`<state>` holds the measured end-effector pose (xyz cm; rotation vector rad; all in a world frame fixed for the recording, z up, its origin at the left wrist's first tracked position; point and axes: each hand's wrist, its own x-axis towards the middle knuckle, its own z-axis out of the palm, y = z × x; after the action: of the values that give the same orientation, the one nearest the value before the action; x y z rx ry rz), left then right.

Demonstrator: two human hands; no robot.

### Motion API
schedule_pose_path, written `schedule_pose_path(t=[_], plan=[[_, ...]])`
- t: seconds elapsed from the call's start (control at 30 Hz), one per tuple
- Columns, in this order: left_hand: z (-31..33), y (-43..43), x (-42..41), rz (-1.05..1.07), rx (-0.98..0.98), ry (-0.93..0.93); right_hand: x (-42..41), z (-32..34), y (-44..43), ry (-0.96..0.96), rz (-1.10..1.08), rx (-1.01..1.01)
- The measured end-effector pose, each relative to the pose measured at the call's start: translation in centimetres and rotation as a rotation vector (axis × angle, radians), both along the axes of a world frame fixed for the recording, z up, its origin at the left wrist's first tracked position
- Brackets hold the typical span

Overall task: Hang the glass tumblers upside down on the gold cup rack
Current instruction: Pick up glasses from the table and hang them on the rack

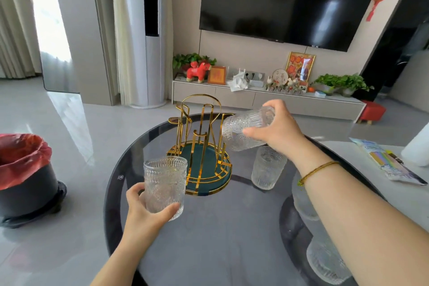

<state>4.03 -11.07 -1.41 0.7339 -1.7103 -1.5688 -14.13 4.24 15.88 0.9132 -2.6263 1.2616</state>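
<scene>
The gold cup rack [201, 127] with a dark green base stands in the middle of a round glass table [209, 239]; its prongs are bare. My left hand [148, 213] grips an upright embossed glass tumbler [164, 183] just left of the rack's base. My right hand [276, 132] holds a second tumbler [243, 130] tilted on its side, mouth pointing down-left, right beside the rack's right prong. A third tumbler [267, 169] stands upright on the table under my right wrist. Two more tumblers [301, 199] [325, 262] are partly hidden behind my right forearm.
A black bin with a red liner [25, 174] stands on the floor at left. To the right lies a white table with a printed packet [390, 162] and a white roll [417, 148]. A TV cabinet [267, 97] lines the far wall.
</scene>
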Motion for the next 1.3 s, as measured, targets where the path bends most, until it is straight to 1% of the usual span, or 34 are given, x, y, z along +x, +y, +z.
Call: schedule_pose_path(t=[0.13, 0.4, 0.7, 0.87, 0.97, 1.07, 1.17, 1.3], plan=[[0.3, -1.2, 0.4, -0.008, 0.047, 0.028, -0.7, 0.1, -3.1, 0.054, 0.105, 0.18], [2.1, -2.5, 1.0, -0.03, 0.082, 0.024, -1.6, -1.4, -5.6, 0.057, 0.162, 0.394], [2.9, -3.7, 1.1, -0.042, 0.048, 0.048, -1.7, -3.0, -6.6, 0.033, 0.224, 0.442], [3.4, -4.1, 1.4, -0.043, -0.025, 0.024, -2.1, -3.3, -6.7, 0.045, 0.227, 0.465], [4.7, -4.1, 1.5, -0.067, -0.112, -0.013, -2.1, -3.4, -6.6, 0.055, 0.224, 0.494], [6.7, -4.8, 1.7, -0.094, -0.216, -0.081, -1.9, -3.4, -6.5, 0.053, 0.217, 0.447], [10.0, -5.7, 1.5, -0.132, -0.276, -0.141, -1.6, -3.5, -6.1, -0.009, 0.207, 0.282], [15.0, -6.2, 0.0, -0.17, -0.471, -0.199, -1.5, -3.9, -5.3, -0.105, 0.209, 0.102]])
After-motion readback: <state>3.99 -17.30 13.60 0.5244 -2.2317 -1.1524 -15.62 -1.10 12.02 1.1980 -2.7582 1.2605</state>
